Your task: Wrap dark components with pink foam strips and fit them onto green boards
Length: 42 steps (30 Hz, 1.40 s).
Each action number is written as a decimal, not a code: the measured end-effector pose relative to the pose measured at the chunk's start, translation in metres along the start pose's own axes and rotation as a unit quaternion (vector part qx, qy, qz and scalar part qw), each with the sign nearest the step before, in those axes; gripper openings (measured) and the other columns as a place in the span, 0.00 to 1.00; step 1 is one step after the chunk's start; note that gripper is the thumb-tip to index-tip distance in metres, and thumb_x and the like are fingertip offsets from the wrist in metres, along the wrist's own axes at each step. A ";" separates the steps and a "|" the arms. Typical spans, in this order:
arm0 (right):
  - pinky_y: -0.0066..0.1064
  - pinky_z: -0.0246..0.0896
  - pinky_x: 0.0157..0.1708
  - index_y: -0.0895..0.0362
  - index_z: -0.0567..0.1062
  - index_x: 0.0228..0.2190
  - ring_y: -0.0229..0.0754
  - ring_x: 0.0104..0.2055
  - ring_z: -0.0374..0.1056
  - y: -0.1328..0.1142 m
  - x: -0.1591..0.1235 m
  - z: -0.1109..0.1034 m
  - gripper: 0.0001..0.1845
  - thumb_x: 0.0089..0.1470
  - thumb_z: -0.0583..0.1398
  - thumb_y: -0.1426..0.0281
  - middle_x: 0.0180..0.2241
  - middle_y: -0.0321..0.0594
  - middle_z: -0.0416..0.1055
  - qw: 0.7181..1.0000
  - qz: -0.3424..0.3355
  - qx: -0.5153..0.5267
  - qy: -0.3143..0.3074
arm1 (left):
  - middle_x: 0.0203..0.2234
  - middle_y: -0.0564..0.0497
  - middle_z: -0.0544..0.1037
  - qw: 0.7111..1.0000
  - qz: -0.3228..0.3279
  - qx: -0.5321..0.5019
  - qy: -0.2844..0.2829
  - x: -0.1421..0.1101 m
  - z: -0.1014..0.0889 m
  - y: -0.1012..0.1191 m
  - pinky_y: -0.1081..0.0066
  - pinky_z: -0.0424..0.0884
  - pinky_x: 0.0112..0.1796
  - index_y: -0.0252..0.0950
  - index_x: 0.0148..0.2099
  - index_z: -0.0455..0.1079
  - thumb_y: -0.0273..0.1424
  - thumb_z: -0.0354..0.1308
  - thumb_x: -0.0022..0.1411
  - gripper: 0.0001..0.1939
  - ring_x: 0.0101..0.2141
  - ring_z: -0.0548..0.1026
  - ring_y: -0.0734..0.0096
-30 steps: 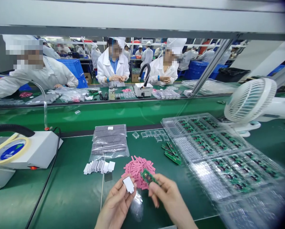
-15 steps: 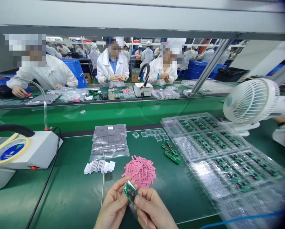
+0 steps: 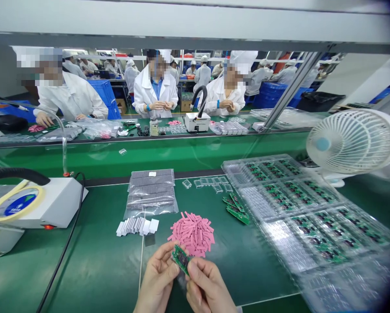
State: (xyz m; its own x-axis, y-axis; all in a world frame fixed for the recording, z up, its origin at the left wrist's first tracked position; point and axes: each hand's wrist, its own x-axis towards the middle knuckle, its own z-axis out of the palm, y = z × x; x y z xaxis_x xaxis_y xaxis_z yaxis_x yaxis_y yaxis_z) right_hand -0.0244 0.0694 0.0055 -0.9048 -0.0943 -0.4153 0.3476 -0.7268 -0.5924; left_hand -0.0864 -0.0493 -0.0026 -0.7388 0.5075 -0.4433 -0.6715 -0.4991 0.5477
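head view: the left hand (image 3: 157,278) and the right hand (image 3: 208,289) are both nearly closed, pinching a small green rectangular circuit board (image 3: 181,259) between their fingers, its long axis slanting down toward the right hand. a loose heap of pink rectangular pads (image 3: 191,234) is lying just beyond the fingertips.

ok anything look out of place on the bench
One small clear plastic piece lies alone on the green surface beyond the near bench. It looks stray, since similar clear pieces sit together in a row on the bench.
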 end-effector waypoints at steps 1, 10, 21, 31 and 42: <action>0.14 0.37 0.10 0.60 0.59 0.25 0.22 0.08 0.40 0.002 0.001 0.000 0.30 0.50 0.65 0.50 0.09 0.25 0.51 1.000 -0.008 -0.004 0.006 | 0.38 0.43 0.79 1.000 -0.008 0.003 -0.004 0.000 0.000 0.000 0.77 0.72 0.40 0.35 0.45 0.77 0.29 0.75 0.43 0.24 0.36 0.77 0.71; 0.17 0.36 0.10 0.59 0.56 0.24 0.23 0.08 0.38 0.002 0.004 0.000 0.35 0.45 0.63 0.41 0.09 0.25 0.48 0.997 0.045 -0.041 0.037 | 0.37 0.44 0.79 0.991 0.094 0.047 0.087 -0.003 0.020 -0.004 0.76 0.74 0.40 0.32 0.43 0.75 0.32 0.75 0.42 0.25 0.37 0.78 0.69; 0.14 0.60 0.40 0.59 0.70 0.36 0.27 0.39 0.64 -0.031 -0.015 0.012 0.05 0.60 0.57 0.69 0.37 0.37 0.66 0.770 -0.307 -0.549 0.106 | 0.35 0.52 0.75 0.832 0.355 0.425 0.009 -0.001 0.002 0.001 0.78 0.74 0.40 0.41 0.44 0.75 0.24 0.66 0.54 0.14 0.37 0.76 0.73; 0.15 0.58 0.46 0.57 0.67 0.41 0.27 0.45 0.63 -0.028 -0.019 0.002 0.07 0.64 0.51 0.77 0.40 0.38 0.64 0.730 -0.360 -0.580 0.048 | 0.33 0.53 0.74 0.794 0.347 0.485 -0.118 -0.009 0.001 0.021 0.79 0.71 0.38 0.40 0.40 0.73 0.27 0.60 0.63 0.04 0.36 0.74 0.77; 0.16 0.62 0.43 0.57 0.70 0.38 0.28 0.40 0.66 -0.035 -0.010 0.006 0.06 0.60 0.56 0.78 0.36 0.37 0.67 0.750 -0.399 -0.528 0.018 | 0.34 0.50 0.75 0.797 0.372 0.452 -0.149 -0.001 -0.003 0.025 0.77 0.74 0.39 0.40 0.43 0.73 0.26 0.62 0.60 0.08 0.38 0.76 0.73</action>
State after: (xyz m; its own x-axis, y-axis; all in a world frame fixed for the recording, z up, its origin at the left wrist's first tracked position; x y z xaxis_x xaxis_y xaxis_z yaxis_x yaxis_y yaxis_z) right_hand -0.0287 0.0919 0.0343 -0.9279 0.1155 0.3546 -0.2826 0.4026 -0.8707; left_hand -0.1027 -0.0643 0.0090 -0.7762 0.5195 0.3572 0.3613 -0.0976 0.9273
